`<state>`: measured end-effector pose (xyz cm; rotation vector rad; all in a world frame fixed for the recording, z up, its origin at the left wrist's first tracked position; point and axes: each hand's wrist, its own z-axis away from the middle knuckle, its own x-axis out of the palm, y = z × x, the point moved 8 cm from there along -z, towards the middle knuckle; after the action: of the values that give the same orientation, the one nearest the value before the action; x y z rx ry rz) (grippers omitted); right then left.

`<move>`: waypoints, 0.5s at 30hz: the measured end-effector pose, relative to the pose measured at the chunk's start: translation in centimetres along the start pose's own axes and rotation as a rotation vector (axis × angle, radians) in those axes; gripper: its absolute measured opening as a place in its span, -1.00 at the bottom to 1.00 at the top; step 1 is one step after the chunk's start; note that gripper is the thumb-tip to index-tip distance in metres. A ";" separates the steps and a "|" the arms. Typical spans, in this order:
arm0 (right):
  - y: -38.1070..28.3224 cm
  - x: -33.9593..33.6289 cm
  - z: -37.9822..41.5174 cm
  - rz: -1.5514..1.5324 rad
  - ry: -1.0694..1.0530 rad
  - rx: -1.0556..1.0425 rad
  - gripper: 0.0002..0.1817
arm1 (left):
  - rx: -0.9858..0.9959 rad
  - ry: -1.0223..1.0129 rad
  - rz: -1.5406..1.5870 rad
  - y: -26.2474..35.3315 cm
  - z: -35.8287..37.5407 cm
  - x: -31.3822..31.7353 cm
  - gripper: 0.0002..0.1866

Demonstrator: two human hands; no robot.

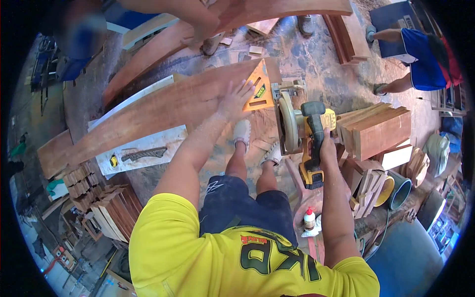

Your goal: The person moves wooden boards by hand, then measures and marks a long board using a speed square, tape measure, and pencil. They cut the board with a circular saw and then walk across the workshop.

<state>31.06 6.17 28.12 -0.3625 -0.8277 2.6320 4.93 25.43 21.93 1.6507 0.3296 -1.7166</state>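
Note:
A long curved wooden board runs from the lower left up to the middle. On its right end lies an orange speed square. My left hand rests flat on the board, fingers spread, fingertips right at the square's left edge. My right hand is wrapped around the handle of a yellow and black cordless circular saw. The saw stands at the board's right end, just right of the square, its round guard facing the board. The saw's cutting edge is hidden.
A white board with a handsaw lies under the workpiece. Stacked timber stands at right, more wood pieces at lower left. A glue bottle stands near my right forearm. Another person's arm touches a curved board.

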 end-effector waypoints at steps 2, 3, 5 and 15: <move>-0.5 0.2 0.2 0.002 -0.024 -0.043 -0.26 | -0.007 0.036 -0.025 0.1 -0.1 -0.2 -0.06; -0.6 0.1 0.3 0.001 -0.021 -0.041 -0.26 | -0.004 0.035 -0.022 0.3 -0.1 -0.4 -0.06; -0.5 0.3 0.2 -0.027 -0.061 0.014 -0.28 | -0.023 0.010 0.028 0.2 -0.2 -0.8 -0.04; -0.4 0.2 0.1 -0.030 -0.090 0.041 -0.26 | -0.132 -0.085 -0.107 0.1 -1.3 0.8 0.02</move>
<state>30.97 6.48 28.41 -0.2202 -0.8001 2.6490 6.07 25.93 21.05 1.4838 0.4875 -1.7979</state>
